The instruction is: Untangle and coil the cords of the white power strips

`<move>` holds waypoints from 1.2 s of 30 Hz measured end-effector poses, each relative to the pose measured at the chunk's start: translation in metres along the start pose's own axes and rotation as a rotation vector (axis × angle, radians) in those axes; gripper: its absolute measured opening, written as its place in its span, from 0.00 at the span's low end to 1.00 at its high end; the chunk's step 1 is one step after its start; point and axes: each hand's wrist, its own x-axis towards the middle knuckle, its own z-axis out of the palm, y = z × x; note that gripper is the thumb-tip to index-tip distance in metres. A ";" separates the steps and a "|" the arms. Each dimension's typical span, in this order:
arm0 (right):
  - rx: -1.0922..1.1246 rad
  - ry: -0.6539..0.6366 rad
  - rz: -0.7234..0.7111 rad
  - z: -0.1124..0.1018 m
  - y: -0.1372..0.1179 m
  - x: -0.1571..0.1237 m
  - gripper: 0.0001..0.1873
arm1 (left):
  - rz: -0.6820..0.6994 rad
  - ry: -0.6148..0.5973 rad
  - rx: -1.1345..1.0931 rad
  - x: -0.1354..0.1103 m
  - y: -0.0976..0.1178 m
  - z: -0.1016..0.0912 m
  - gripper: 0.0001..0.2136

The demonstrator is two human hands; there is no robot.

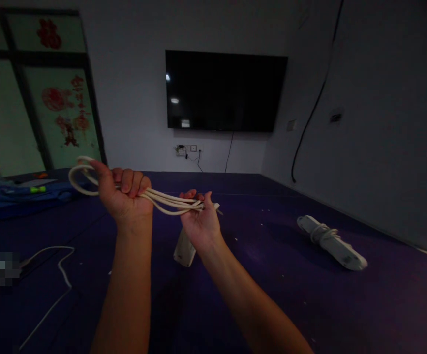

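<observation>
A white cable (pixel 167 199), folded into several lengths, stretches between my two hands above the purple surface. My left hand (pixel 127 194) is closed around it, with a loop sticking out past the thumb on the left. At the other end of the bundle, my right hand (pixel 202 221) has its fingers closed on the cable, and a short white end pokes out beyond the thumb. Partly hidden behind my right hand, a white power strip (pixel 185 250) lies on the surface.
Another white power strip (pixel 333 243), its cord wound around it, lies at the right. A thin white cord (pixel 64 273) curves across the left side. Blue fabric (pixel 21 196) lies at far left. A television (pixel 226 91) hangs on the back wall; a black cable (pixel 311 115) hangs at right.
</observation>
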 end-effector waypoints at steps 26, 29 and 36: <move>0.029 0.042 0.072 -0.001 0.014 -0.016 0.25 | 0.008 -0.049 0.129 -0.009 -0.016 -0.001 0.28; 0.035 0.061 0.099 0.001 0.025 -0.021 0.25 | 0.082 0.008 0.137 -0.008 -0.007 0.000 0.28; -0.134 0.058 0.111 -0.001 0.020 -0.018 0.21 | 0.068 -0.042 0.154 -0.008 -0.010 0.007 0.28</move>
